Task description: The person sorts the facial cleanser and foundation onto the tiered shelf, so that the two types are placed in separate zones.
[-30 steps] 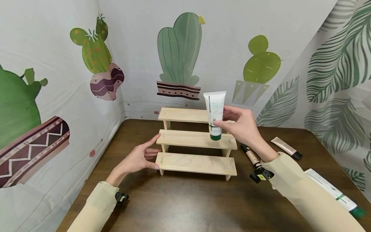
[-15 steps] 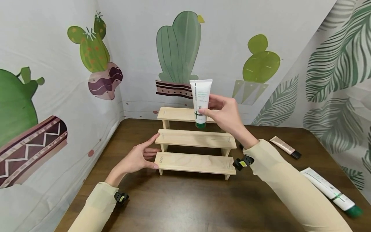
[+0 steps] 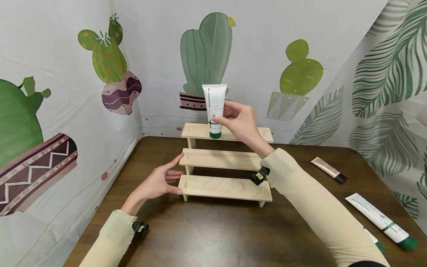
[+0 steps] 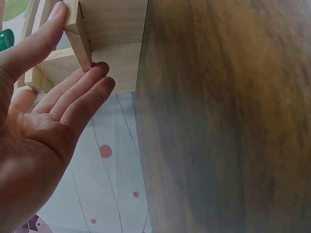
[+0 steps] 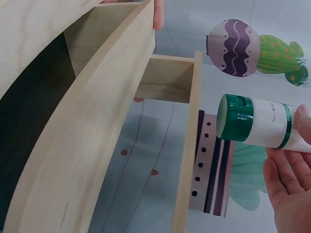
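My right hand (image 3: 241,121) pinches a white squeeze tube (image 3: 213,105) with a green cap, thumb in front and fingers behind. The tube is upright, cap down, and overlaps the top step of a three-tier wooden display riser (image 3: 225,186) in the head view. In the right wrist view its green cap (image 5: 236,118) stands apart from the top board (image 5: 187,145). My left hand (image 3: 159,181) rests against the riser's left end. Its thumb touches the lowest step and its index finger reaches the middle one; the other fingers (image 4: 92,90) lie fairly straight beside the side panel.
On the right side of the brown table (image 3: 200,230) lie a beige tube (image 3: 326,167) with a black cap and a large white tube (image 3: 375,215) with a green cap. Another white tube (image 3: 371,237) is partly hidden by my right sleeve. A cactus-print cloth (image 3: 160,55) hangs behind.
My right hand has carried the white tube left and upward, from over the middle step to the top step. My left hand stays at the riser's left end.
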{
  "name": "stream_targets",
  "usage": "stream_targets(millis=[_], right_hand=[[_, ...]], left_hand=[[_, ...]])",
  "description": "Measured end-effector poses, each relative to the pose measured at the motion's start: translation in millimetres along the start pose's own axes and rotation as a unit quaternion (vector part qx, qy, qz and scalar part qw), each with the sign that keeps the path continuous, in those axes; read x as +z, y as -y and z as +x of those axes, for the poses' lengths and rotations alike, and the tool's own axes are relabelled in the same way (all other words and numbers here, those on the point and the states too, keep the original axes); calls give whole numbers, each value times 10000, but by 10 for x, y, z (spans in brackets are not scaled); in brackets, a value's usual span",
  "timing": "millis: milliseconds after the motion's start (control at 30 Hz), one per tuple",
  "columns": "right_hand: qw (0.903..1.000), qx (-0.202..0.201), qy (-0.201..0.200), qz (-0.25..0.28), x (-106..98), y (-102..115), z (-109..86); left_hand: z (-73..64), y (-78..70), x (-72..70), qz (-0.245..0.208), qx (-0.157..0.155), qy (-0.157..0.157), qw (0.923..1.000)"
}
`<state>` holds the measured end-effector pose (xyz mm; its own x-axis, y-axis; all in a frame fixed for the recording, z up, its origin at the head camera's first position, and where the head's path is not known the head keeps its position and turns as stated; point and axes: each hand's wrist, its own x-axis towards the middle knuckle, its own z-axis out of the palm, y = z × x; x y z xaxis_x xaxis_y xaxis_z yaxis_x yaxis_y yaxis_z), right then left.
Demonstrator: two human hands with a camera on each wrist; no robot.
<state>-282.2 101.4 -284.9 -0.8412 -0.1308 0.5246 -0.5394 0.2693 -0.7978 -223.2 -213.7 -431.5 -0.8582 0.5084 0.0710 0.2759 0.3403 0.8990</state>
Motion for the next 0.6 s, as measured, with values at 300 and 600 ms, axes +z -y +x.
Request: stream_targets(millis=[300, 600], right_hand=[[10000, 15, -63, 24, 235, -81, 122], [9998, 93, -145, -17, 379, -108, 222]], left_hand=[[-17, -22, 3, 53, -106, -45, 9999], [-5, -7, -8, -7, 51, 3, 10000]])
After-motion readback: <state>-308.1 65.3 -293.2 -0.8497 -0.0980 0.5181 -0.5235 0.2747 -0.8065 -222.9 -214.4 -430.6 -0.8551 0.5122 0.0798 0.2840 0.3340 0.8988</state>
